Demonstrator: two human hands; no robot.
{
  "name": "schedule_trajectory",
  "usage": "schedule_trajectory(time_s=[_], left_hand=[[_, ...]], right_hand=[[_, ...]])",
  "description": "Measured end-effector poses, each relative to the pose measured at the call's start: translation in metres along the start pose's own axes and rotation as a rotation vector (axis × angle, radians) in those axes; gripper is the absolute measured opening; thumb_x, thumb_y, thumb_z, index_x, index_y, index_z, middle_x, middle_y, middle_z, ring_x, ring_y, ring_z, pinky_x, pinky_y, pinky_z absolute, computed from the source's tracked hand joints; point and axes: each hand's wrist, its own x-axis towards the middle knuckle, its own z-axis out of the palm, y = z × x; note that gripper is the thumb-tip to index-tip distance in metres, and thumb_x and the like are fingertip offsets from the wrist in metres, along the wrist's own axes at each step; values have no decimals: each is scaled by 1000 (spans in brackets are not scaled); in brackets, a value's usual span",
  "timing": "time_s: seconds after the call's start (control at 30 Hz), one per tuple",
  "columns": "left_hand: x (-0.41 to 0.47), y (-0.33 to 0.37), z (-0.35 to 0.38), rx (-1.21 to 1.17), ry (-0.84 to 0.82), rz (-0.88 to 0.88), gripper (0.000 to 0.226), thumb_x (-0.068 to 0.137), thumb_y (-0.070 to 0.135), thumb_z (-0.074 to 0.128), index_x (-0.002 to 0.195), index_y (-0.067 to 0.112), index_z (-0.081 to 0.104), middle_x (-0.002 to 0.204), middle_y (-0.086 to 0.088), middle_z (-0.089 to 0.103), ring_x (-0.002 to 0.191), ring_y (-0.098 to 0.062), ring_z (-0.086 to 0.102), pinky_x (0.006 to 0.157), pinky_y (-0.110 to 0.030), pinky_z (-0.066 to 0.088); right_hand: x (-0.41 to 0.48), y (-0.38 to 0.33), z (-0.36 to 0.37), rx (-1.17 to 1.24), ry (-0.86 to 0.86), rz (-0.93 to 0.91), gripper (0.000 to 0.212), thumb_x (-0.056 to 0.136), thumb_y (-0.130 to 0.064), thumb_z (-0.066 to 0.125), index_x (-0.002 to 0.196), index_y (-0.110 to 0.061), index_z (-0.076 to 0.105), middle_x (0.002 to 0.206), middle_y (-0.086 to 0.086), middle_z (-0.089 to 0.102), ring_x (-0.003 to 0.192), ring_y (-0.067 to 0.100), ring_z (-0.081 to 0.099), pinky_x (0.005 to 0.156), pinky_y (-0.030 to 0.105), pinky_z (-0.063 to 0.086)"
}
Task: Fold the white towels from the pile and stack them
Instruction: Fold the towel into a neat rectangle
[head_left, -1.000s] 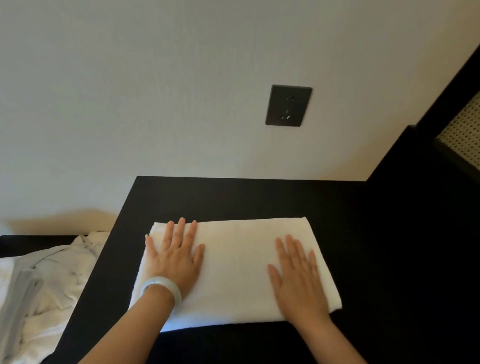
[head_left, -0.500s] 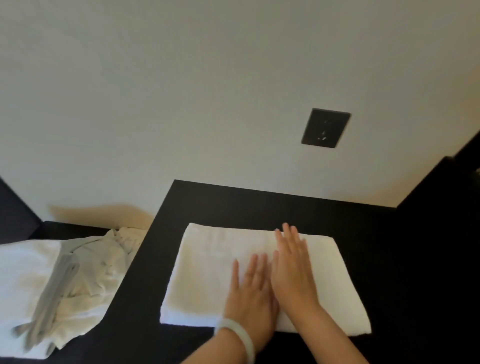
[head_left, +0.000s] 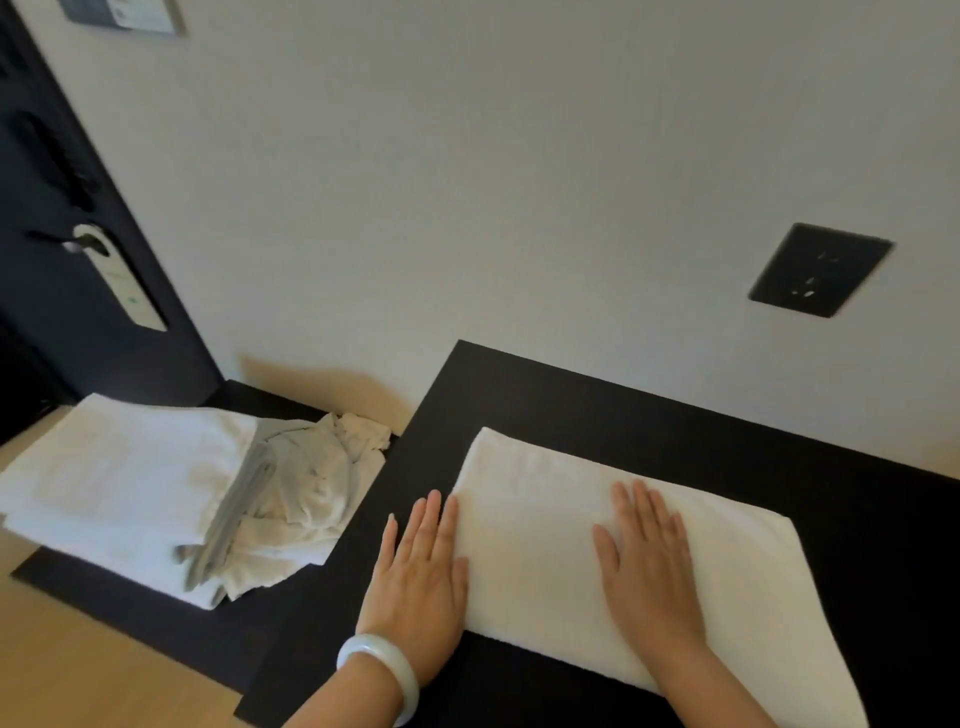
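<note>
Black tabletop (head_left: 571, 395) against a plain white wall, with a dark outlet (head_left: 818, 270) at about 1 o'clock from the towel and a dark door (head_left: 62, 338) off at 10 o'clock. On the head cam your folded towel (head_left: 545, 519) lies flat on that table. Your right hand (head_left: 649, 566) rests on top of it, fingers straight and gripping nothing, I'd guess to pin it so it doesn't slide. Your left hand (head_left: 421, 577), the one with the pale bangle (head_left: 379, 670), lies flat on the table, fingers straight, butted against the towel's 9 o'clock edge, looks like squaring it up. The crumpled pile (head_left: 311, 483) sits at 9 o'clock on a lower shelf (head_left: 156, 608), touching what looks like a flat folded stack (head_left: 114, 483), probably this one's destination.
</note>
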Motion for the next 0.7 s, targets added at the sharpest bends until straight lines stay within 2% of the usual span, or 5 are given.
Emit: schedule_trajectory(time_s=[0.13, 0.2, 0.3, 0.57, 0.7], left_hand=[[5, -17, -8, -53, -41, -84, 62, 103, 51, 14, 154, 26, -9, 161, 8, -18, 146, -13, -21, 116, -36, -16], [16, -12, -14, -155, 11, -85, 56, 103, 45, 29, 154, 25, 20, 163, 8, 7, 150, -15, 2, 121, -34, 3], [44, 5, -29, -402, 77, -130, 28, 98, 36, 48, 125, 29, 51, 130, 9, 42, 119, -7, 39, 105, -25, 35], [104, 18, -49, -726, 89, -277, 15, 97, 28, 56, 112, 26, 58, 110, 6, 52, 91, -8, 55, 78, -17, 44], [97, 17, -40, -813, 259, -236, 15, 96, 19, 56, 101, 33, 62, 99, 14, 55, 87, -4, 58, 74, -14, 49]], right_hand=[[4, -6, -4, -87, -71, 2, 64, 103, -49, 17, 151, -27, -18, 165, -2, -13, 151, 16, -13, 122, 39, -10], [6, -19, -9, -113, -86, -49, 63, 103, -47, 18, 156, -24, -8, 165, -2, -12, 151, 18, -13, 122, 43, -9], [12, -50, -14, -81, -86, -239, 59, 105, -44, 20, 158, -26, 2, 165, -6, -9, 151, 13, -11, 118, 36, -13], [73, -111, -24, 167, -53, -370, 43, 104, -28, 42, 147, -25, 39, 147, -8, 44, 137, 8, 36, 112, 24, 32], [116, -125, -35, 133, -330, -335, 30, 102, -30, 49, 131, -35, 52, 129, -9, 51, 129, 16, 42, 108, 35, 38]])
